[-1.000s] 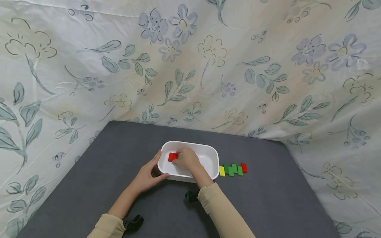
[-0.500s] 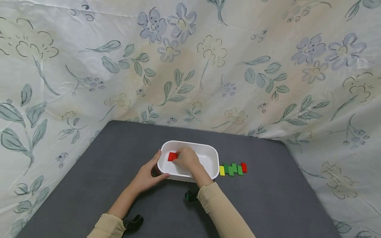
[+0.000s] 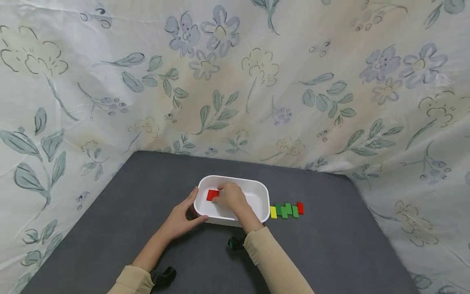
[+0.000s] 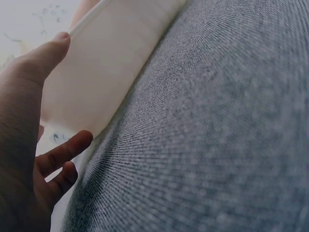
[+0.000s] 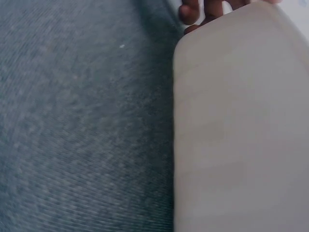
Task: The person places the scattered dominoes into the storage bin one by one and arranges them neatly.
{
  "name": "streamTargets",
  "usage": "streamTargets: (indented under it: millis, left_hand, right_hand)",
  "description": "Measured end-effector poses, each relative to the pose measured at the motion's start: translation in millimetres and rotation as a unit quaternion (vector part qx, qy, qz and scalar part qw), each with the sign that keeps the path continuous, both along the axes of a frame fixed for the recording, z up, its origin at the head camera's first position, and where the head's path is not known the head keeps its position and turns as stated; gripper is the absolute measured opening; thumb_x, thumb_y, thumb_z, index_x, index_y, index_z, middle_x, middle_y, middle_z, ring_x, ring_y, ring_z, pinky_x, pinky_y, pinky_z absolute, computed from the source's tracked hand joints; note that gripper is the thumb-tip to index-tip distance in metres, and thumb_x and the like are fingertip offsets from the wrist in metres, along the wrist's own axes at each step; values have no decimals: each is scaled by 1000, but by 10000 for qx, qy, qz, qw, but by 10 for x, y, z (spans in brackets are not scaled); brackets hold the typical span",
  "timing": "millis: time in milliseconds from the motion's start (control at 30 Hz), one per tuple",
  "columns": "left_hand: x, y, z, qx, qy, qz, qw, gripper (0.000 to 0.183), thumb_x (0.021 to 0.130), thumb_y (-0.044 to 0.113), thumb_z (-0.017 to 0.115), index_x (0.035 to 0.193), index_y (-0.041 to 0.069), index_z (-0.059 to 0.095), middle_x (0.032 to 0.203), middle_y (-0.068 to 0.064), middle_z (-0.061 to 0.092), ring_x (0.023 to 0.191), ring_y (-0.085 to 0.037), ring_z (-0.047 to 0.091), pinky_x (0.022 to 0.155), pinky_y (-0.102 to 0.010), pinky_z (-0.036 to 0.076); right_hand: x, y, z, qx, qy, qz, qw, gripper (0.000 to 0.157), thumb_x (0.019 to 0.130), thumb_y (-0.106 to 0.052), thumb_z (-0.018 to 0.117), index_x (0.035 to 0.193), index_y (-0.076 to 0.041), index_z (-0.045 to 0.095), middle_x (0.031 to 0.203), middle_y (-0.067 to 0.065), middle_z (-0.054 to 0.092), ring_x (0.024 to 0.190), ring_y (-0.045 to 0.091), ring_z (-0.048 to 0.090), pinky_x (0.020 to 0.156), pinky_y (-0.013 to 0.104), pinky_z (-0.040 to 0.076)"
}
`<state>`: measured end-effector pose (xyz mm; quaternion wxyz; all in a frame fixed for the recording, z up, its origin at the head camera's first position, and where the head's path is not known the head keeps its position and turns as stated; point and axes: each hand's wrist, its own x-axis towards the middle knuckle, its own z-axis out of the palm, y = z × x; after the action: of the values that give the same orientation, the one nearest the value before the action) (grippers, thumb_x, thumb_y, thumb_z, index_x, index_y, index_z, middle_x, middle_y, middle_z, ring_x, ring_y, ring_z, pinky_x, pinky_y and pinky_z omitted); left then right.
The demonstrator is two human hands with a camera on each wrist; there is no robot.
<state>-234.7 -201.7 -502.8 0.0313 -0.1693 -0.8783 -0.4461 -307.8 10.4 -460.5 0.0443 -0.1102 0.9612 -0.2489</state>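
Observation:
A white plastic tub (image 3: 257,196) stands on the grey cloth. My left hand (image 3: 180,217) grips its left end, thumb on the front rim and fingers around the far side; the left wrist view has the thumb (image 4: 55,48) against the tub's wall (image 4: 101,67). Inside the tub is my right hand (image 3: 232,199), its thumb and forefinger at the right side of flat red blocks (image 3: 211,195) that lie on the bottom. Its other fingers are hidden behind the hand. In the right wrist view only the tub's outer wall (image 5: 231,125) and some left-hand fingers (image 5: 212,9) show.
Right of the tub, small flat blocks lie in a staggered row: a yellow block (image 3: 273,212), several green blocks (image 3: 284,211) and a red block (image 3: 300,208). Behind the grey-covered table (image 3: 315,249) hangs a flowered curtain (image 3: 235,81).
The view has shifted very slightly. Both hands, the tub and the blocks keep the same places relative to each other.

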Motion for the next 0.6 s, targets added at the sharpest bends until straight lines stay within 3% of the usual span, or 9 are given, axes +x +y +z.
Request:
streamTargets:
  millis: [233,333,467,600]
  left_hand:
    - [58,47,-38,15,-74,48,10000,104,88,44,87,169,13,28,171,-8,36,85,-11,59,73,-25,51]
    - [82,66,-34,-35,-170,137,9998,105,87,45,87,169,15,28,172,-5,34,86,-11,58,73,-25,50]
    - [103,81,-13,-20,-237,194,9995,107,86,46,87,169,15,27,173,-4,32,86,-12,58,74,-25,51]
    - [100,76,-8,-33,-191,220,9996,107,86,44,88,169,15,28,172,-5,33,87,-12,58,72,-24,51]
  right_hand:
    - [86,222,67,-602,360,164,9974,50,98,-37,76,135,-5,72,136,13,72,132,33,63,111,50,48]
    - [174,359,147,-655,459,268,9964,47,100,-36,73,136,-6,71,136,11,72,127,31,66,107,49,52]
    - [304,595,219,-644,751,344,9945,42,99,-30,76,133,-5,73,128,10,75,92,23,72,85,40,59]
    - [440,875,260,-977,1204,171,9878,39,95,-22,80,129,-4,75,120,11,78,62,10,56,59,29,48]
